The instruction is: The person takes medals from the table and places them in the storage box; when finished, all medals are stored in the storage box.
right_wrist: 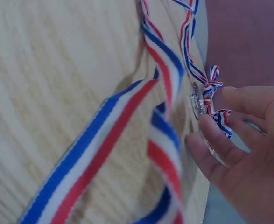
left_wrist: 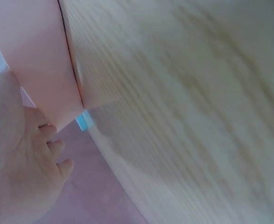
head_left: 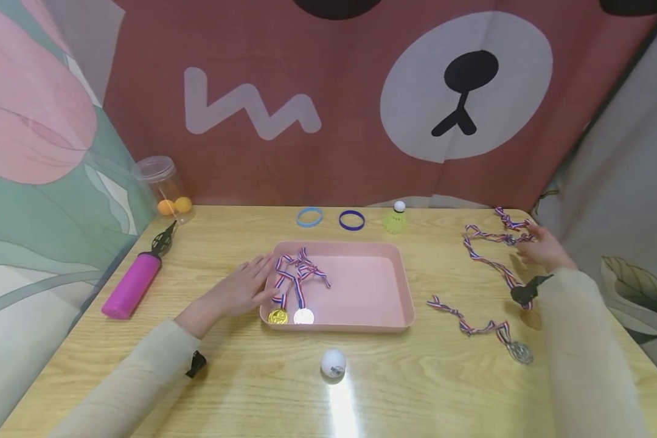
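My left hand (head_left: 238, 289) rests against the left rim of a pink tray (head_left: 356, 243), fingers extended; the left wrist view shows its fingers (left_wrist: 55, 148) beside the tray wall (left_wrist: 38, 56). Inside the tray lie a gold medal (head_left: 278, 316) and a silver medal (head_left: 303, 316) with striped ribbons. At the back right, my right hand (head_left: 544, 248) reaches to a silver medal (right_wrist: 197, 100) with a knotted ribbon (right_wrist: 212, 84), thumb and fingertips apart around it. A bronze medal (head_left: 531, 319) lies partly behind the right wrist. Another silver medal (head_left: 520, 353) lies nearer the front.
A white ball (head_left: 333, 363) sits before the tray. Behind it are a light blue wristband (head_left: 309, 224), a dark blue wristband (head_left: 352, 227) and a yellow shuttlecock (head_left: 396, 222). At left stand a clear jar (head_left: 156, 170) with orange balls and a lying pink hand pump (head_left: 133, 286).
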`<state>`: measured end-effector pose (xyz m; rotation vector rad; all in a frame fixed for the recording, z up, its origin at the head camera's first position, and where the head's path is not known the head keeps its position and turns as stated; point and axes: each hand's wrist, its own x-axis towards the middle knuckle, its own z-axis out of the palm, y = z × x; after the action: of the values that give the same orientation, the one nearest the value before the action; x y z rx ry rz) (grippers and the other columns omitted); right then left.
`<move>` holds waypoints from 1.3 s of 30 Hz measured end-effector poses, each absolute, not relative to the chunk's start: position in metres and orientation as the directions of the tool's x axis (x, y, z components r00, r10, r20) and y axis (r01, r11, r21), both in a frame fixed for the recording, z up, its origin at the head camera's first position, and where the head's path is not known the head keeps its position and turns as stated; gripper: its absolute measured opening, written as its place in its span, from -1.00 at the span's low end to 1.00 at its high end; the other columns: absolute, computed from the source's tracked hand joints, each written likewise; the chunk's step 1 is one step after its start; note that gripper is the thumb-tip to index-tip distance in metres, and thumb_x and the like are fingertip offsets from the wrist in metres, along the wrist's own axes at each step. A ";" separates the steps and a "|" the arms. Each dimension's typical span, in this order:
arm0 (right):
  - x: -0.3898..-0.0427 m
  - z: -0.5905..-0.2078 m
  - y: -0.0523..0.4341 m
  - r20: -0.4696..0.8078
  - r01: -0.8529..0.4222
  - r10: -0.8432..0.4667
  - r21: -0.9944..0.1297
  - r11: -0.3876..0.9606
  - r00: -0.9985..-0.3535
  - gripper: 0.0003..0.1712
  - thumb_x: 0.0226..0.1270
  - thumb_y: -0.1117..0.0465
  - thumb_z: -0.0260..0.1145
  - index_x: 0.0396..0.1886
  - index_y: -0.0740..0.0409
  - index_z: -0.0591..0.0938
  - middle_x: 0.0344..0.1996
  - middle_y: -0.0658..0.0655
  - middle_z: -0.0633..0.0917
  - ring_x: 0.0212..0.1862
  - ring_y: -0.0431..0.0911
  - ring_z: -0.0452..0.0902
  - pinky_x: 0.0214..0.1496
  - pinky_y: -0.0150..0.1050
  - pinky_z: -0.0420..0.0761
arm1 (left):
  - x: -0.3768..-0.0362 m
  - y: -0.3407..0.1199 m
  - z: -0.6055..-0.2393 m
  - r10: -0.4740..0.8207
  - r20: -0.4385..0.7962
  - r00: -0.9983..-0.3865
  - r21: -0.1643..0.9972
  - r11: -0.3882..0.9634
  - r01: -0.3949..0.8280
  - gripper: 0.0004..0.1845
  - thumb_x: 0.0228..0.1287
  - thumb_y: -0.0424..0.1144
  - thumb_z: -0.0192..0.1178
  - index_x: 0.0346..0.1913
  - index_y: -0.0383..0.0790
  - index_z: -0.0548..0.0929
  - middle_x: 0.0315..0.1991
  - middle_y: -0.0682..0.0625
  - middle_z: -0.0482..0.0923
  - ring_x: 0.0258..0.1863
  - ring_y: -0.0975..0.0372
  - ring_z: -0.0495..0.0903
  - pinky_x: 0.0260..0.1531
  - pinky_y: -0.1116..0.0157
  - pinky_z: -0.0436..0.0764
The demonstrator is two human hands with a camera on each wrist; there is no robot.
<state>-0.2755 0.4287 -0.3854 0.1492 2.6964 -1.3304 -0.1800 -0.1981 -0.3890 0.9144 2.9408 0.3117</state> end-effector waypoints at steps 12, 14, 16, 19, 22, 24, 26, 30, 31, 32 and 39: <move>-0.280 -0.394 0.434 -0.175 0.084 -0.034 -0.627 0.774 -0.984 -0.16 0.37 0.15 0.09 0.23 0.74 -0.09 0.02 0.67 0.32 -0.27 -0.03 0.46 -0.19 -0.20 0.50 | -0.181 -0.197 -0.389 0.555 -0.010 -0.832 0.204 0.815 0.542 -0.23 0.41 0.10 -0.17 0.41 -0.39 -0.08 0.41 -0.25 -0.13 0.36 -0.12 -0.09 0.28 -0.05 -0.01; -0.278 -0.392 0.433 -0.204 0.095 -0.035 -0.590 0.802 -0.978 -0.08 0.36 0.01 0.11 0.25 0.71 -0.08 0.11 0.67 0.24 -0.06 0.21 0.42 0.01 0.02 0.43 | -0.180 -0.197 -0.389 0.557 -0.005 -0.830 0.204 0.813 0.545 -0.24 0.41 0.09 -0.16 0.41 -0.40 -0.07 0.41 -0.26 -0.13 0.35 -0.13 -0.09 0.28 -0.05 -0.01; -0.276 -0.393 0.432 -0.221 0.102 -0.028 -0.554 0.826 -0.975 0.00 0.31 -0.11 0.13 0.26 0.68 -0.04 0.15 0.68 0.17 0.12 0.37 0.24 0.15 0.19 0.26 | -0.180 -0.197 -0.388 0.555 -0.008 -0.832 0.208 0.815 0.541 -0.24 0.41 0.08 -0.16 0.41 -0.40 -0.07 0.41 -0.26 -0.13 0.36 -0.13 -0.10 0.28 -0.04 -0.02; -0.273 -0.394 0.429 -0.192 0.060 -0.047 -0.512 0.857 -0.980 -0.07 0.26 -0.12 0.19 0.21 0.65 0.16 0.10 0.64 0.28 0.11 0.43 0.20 0.12 0.22 0.26 | -0.180 -0.197 -0.388 0.555 -0.012 -0.832 0.207 0.815 0.540 -0.24 0.41 0.08 -0.16 0.41 -0.39 -0.08 0.41 -0.25 -0.13 0.36 -0.12 -0.10 0.29 -0.04 -0.02; -0.273 -0.397 0.428 -0.129 0.000 -0.071 -0.480 0.877 -0.989 -0.34 0.23 -0.03 0.26 -0.05 0.56 0.42 -0.18 0.50 0.50 -0.13 0.28 0.39 -0.13 0.03 0.45 | -0.181 -0.197 -0.389 0.554 -0.014 -0.832 0.207 0.816 0.540 -0.24 0.41 0.08 -0.16 0.42 -0.38 -0.08 0.41 -0.25 -0.13 0.36 -0.11 -0.10 0.29 -0.03 -0.02; -0.273 -0.400 0.429 -0.105 -0.021 -0.081 -0.477 0.879 -0.991 -0.50 0.21 0.04 0.30 -0.27 0.48 0.47 -0.37 0.32 0.54 -0.30 0.11 0.41 -0.30 -0.14 0.43 | -0.181 -0.197 -0.389 0.555 -0.015 -0.832 0.207 0.816 0.540 -0.24 0.41 0.09 -0.16 0.42 -0.38 -0.08 0.41 -0.25 -0.13 0.36 -0.11 -0.10 0.29 -0.03 -0.03; -0.275 -0.401 0.430 -0.112 -0.026 -0.091 -0.482 0.876 -0.989 -0.59 0.21 0.07 0.31 -0.39 0.40 0.49 -0.47 0.18 0.53 -0.39 -0.01 0.38 -0.38 -0.24 0.37 | -0.180 -0.197 -0.389 0.559 -0.009 -0.829 0.207 0.812 0.545 -0.24 0.41 0.08 -0.15 0.41 -0.39 -0.07 0.41 -0.26 -0.13 0.36 -0.12 -0.09 0.29 -0.04 -0.02; -0.275 -0.401 0.430 -0.145 -0.037 -0.124 -0.493 0.869 -0.982 -0.64 0.21 0.09 0.30 -0.51 0.32 0.49 -0.56 0.04 0.46 -0.46 -0.10 0.30 -0.44 -0.27 0.31 | -0.181 -0.197 -0.389 0.565 0.005 -0.825 0.200 0.808 0.555 -0.24 0.41 0.07 -0.15 0.41 -0.41 -0.06 0.41 -0.27 -0.11 0.35 -0.13 -0.08 0.28 -0.05 -0.01; -0.275 -0.401 0.430 -0.150 -0.042 -0.132 -0.492 0.870 -0.980 -0.65 0.22 0.09 0.30 -0.53 0.30 0.48 -0.58 0.03 0.44 -0.47 -0.11 0.29 -0.46 -0.27 0.30 | -0.181 -0.198 -0.389 0.567 0.010 -0.823 0.198 0.806 0.558 -0.24 0.41 0.06 -0.15 0.40 -0.42 -0.06 0.40 -0.27 -0.11 0.35 -0.13 -0.08 0.28 -0.06 0.00; -0.275 -0.400 0.430 -0.151 -0.049 -0.140 -0.486 0.872 -0.979 -0.65 0.22 0.10 0.30 -0.56 0.29 0.48 -0.59 0.01 0.42 -0.48 -0.12 0.28 -0.47 -0.28 0.28 | -0.181 -0.198 -0.390 0.567 0.009 -0.824 0.198 0.806 0.557 -0.24 0.41 0.07 -0.15 0.40 -0.42 -0.06 0.40 -0.27 -0.11 0.35 -0.13 -0.08 0.28 -0.05 0.00; -0.268 -0.393 0.429 -0.140 -0.037 -0.127 -0.519 0.854 -0.982 -0.71 0.26 0.18 0.24 -0.49 0.34 0.47 -0.59 0.01 0.44 -0.48 -0.14 0.31 -0.46 -0.30 0.33 | -0.182 -0.198 -0.392 0.575 0.013 -0.818 0.193 0.802 0.566 -0.24 0.41 0.06 -0.14 0.40 -0.43 -0.06 0.40 -0.28 -0.10 0.35 -0.14 -0.08 0.27 -0.06 0.01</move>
<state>-0.2679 0.4289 -0.3926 -0.1274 2.8601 -0.7965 -0.1823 -0.1978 -0.3917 0.9308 2.9384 0.2919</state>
